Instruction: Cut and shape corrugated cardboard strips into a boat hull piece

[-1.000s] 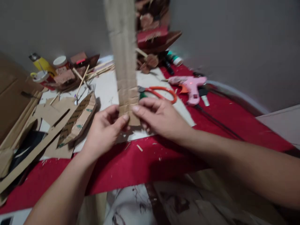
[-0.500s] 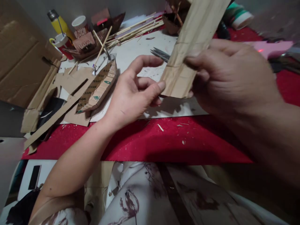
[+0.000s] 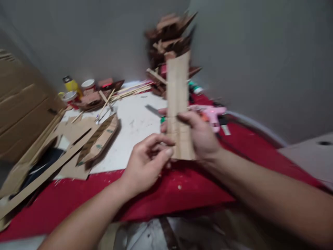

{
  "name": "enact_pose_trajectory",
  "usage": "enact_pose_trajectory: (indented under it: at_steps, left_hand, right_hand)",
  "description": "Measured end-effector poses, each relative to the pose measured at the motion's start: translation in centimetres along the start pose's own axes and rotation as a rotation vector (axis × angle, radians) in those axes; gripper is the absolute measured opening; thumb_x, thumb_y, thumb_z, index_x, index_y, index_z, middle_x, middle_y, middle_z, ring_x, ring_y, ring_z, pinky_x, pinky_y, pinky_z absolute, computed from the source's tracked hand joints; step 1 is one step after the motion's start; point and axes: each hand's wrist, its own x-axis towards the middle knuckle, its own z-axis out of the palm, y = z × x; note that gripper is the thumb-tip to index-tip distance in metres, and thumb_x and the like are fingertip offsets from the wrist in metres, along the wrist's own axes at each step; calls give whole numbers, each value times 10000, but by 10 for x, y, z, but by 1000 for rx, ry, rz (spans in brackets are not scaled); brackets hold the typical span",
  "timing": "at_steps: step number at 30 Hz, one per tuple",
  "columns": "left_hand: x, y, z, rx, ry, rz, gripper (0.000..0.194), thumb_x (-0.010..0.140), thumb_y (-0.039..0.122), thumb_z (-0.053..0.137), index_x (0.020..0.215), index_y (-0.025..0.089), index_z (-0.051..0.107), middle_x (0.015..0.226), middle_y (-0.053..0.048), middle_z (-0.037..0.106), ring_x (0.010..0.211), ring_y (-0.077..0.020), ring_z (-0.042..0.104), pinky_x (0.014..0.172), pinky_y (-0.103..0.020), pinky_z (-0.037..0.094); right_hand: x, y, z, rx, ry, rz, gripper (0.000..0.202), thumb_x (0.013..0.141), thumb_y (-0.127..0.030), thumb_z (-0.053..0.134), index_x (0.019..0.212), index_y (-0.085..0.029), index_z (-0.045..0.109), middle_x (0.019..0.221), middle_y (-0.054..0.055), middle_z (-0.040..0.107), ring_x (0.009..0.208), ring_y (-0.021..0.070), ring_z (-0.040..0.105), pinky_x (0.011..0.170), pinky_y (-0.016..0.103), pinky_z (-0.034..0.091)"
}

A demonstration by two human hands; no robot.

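My right hand (image 3: 204,137) is closed around a long, creased cardboard strip (image 3: 178,90), held upright above the front of the table. Its thumb presses the near face, and its fingertips show past the left edge. Beside those fingertips, a scissors blade (image 3: 153,110) points left with a bit of green at its base; the rest is hidden behind the strip, so I cannot tell how it is held. At the strip's lower left edge, my left hand (image 3: 147,161) is closed, thumb and forefinger pinching there. Left of it lies a boat-shaped cardboard hull (image 3: 101,140).
Cardboard pieces (image 3: 70,149) and a large cardboard sheet (image 3: 23,114) occupy the left. Cups (image 3: 70,97), small brown model boats (image 3: 91,99) and thin sticks (image 3: 132,90) stand farther back. More model boats (image 3: 169,26) are stacked behind the strip. A pink glue gun (image 3: 212,113) lies right.
The view has tilted up and drawn back, showing more wall and the stacked boats. The cardboard strip now stands more upright, farther from the camera, with both hands still at it.
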Motion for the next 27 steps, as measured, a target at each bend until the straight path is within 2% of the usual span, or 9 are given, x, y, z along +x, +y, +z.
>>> enact_pose_trajectory:
  at_steps: [2,4,7,9,12,17,27]
  left_hand:
    - [3,0,-3,96,0,-14,151,856,303,553,958,193,566,615,26,589,487,-104,539,463,-215,441]
    - [3,0,-5,345,80,147,120,856,279,554,913,189,610,578,33,558,490,-102,519,491,-222,433]
    - [-1,0,-7,683,164,455,61,829,192,586,870,199,630,652,8,609,546,-111,528,543,-241,435]
    - [-4,-1,-6,814,136,601,97,806,138,601,880,197,625,670,0,616,562,-119,535,543,-248,431]
    - [-4,-1,-1,913,42,716,155,783,83,611,899,186,615,691,-11,623,603,-129,569,559,-251,449]
    - [-3,-1,3,961,34,784,197,763,61,639,916,179,602,740,-20,650,648,-133,597,603,-255,472]
    - [-4,-1,2,1008,2,775,235,783,16,586,951,180,591,756,-31,650,668,-148,600,619,-272,476]
  right_hand:
    - [4,-1,2,73,-9,7,327,832,-335,381,1010,-156,589,594,7,608,484,128,527,482,251,448]
    - [8,-1,-1,58,-18,-77,333,839,-343,402,1016,-148,606,601,11,606,510,126,522,494,234,432]
    - [8,-2,-4,-5,-8,-180,339,857,-364,414,1032,-157,617,611,7,612,530,124,514,512,227,414]
    - [6,-3,-4,-30,-11,-220,339,865,-366,412,1039,-158,614,612,6,614,534,122,511,526,230,409]
    - [5,-4,-2,-54,-28,-241,330,868,-346,404,1036,-142,601,599,7,607,532,121,507,536,233,404]
    - [4,-6,0,-89,-21,-234,326,882,-333,381,1043,-129,578,592,7,597,562,125,514,575,236,402]
    - [8,0,-3,-96,-36,-258,301,899,-296,374,1077,-139,559,588,-2,589,580,126,526,596,236,407]
